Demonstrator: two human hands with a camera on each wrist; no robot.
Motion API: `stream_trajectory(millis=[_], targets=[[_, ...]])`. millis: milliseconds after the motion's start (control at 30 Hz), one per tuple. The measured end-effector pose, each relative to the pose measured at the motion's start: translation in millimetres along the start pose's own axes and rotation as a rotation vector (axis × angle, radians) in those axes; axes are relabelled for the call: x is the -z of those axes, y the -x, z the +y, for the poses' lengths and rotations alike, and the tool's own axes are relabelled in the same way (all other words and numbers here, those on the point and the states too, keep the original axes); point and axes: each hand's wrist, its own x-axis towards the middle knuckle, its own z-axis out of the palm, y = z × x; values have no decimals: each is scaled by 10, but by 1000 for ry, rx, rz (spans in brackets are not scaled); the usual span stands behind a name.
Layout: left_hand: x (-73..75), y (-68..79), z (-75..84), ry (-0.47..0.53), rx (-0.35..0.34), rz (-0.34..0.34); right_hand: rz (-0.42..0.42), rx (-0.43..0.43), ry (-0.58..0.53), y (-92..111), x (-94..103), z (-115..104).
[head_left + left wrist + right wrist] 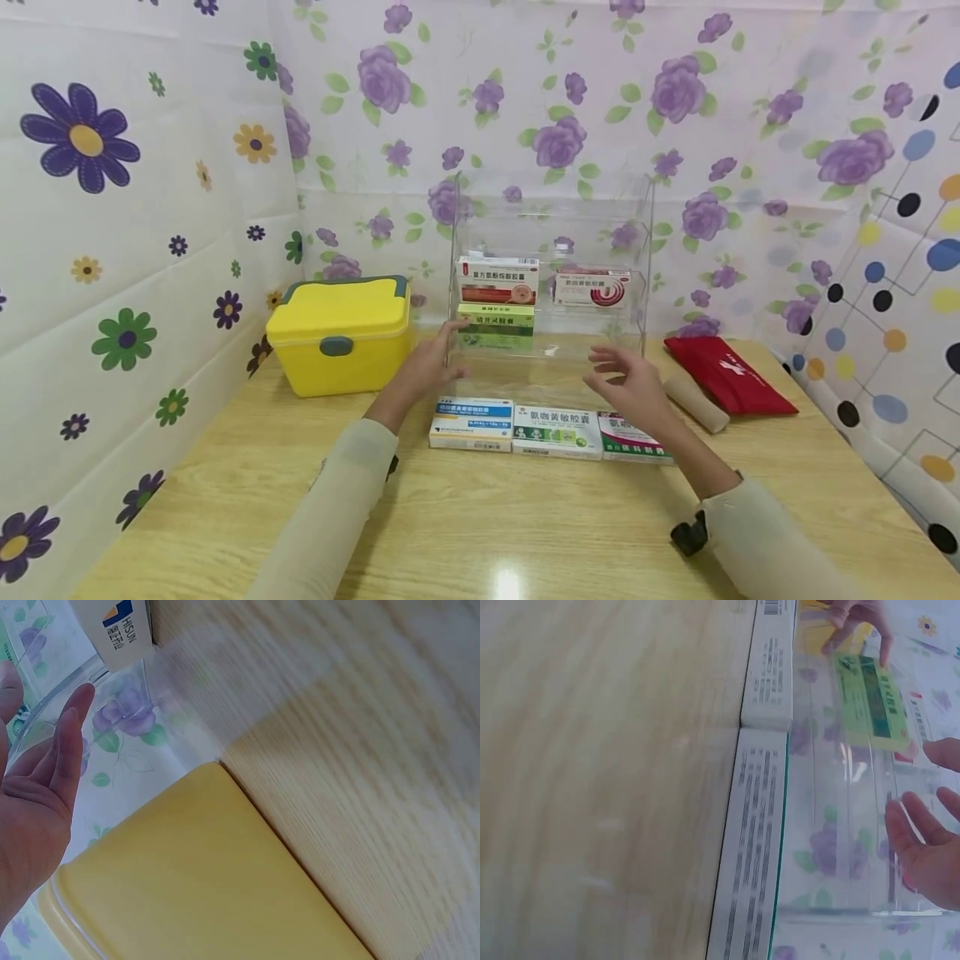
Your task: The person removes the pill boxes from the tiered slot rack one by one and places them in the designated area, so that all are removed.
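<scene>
Cardboard medicine boxes (557,431), six: three on a clear plastic rack (551,353), three before it.
Left to right: one yellow plastic case (341,333); left hand (423,367) spread wide at the green box's (496,327) left end; right hand (632,387) loosely parted, holding nothing; one beige roll (696,403); one red pouch (726,375). Wood-grain table (465,517); patterned cloth walls (555,75).

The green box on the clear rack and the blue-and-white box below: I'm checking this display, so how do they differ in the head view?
The green box is mainly green; the blue-and-white box has blue and white bands. The green box stands propped in the clear rack, while the blue-and-white box lies flat on the table. Both are oblong cartons with Chinese print.
</scene>
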Motion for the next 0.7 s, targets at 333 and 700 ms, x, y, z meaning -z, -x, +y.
stream_trajectory(millis=[333, 700], targets=[[-5, 12, -13, 5, 15, 1, 57, 46, -4, -278, -349, -203], [6, 28, 7, 9, 10, -9, 103, 97, -16, -593, -646, -233]])
